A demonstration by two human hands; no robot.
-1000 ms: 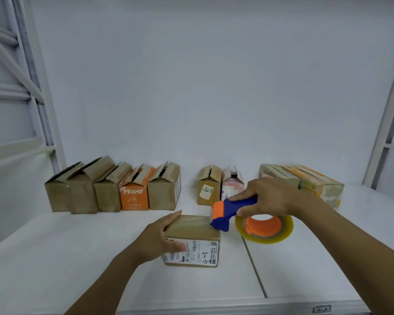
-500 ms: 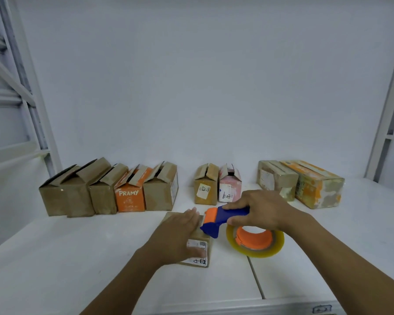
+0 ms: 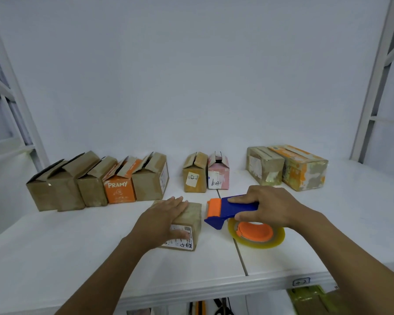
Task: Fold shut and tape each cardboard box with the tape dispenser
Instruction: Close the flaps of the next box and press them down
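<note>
left grip lies flat on the closed box; right grip clutches the tape dispenser just beside it.

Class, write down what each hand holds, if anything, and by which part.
The right hand grips the tape dispenser by its blue handle. The left hand holds nothing; it presses flat on the small cardboard box.

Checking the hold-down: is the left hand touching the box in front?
Touching. The head view shows the left hand lying flat on the box, thumb over its label.
</note>
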